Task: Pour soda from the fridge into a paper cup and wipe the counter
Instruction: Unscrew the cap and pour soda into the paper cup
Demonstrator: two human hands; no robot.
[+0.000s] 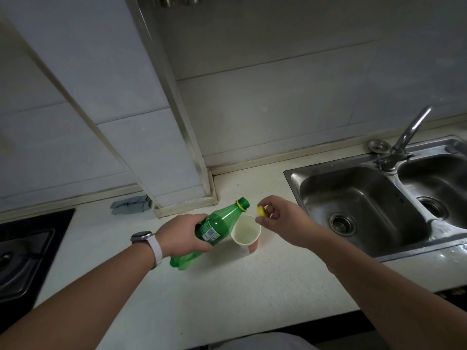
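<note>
On the pale counter [227, 286] nearest us, our two bare forearms reach forward, the left one wearing a watch [145, 237] on a light strap.

Our left hand [182, 236] is wrapped round the labelled middle of the green soda bottle [222, 219], fingers curled under it and thumb over the top. The bottle is tilted, its base low towards seven o'clock and close to the counter, though we cannot tell if it touches. Its uncapped neck points to one o'clock, just over the far-left rim of the paper cup [246, 236].

The cup stands upright on the counter, just beside the bottle at its three o'clock, white with an orange-red print on its side. We cannot tell whether there is liquid in it.

Our right hand [280, 218] hangs over the cup's rim at one o'clock. Thumb and forefinger pinch the yellow cap [262, 211]; the other fingers are loosely curled and hold nothing.

Further off, at ten o'clock of the cup, a crumpled grey cloth [131, 204] lies at the foot of the tiled wall [278, 102], beside a tiled column [151, 122]. At nine o'clock a black hob [25, 248] sits at the counter's left end. At two to three o'clock is a steel double sink [366, 198], with its tap [409, 137] at the back between the basins and a round metal plug [378, 145] beside it.
</note>
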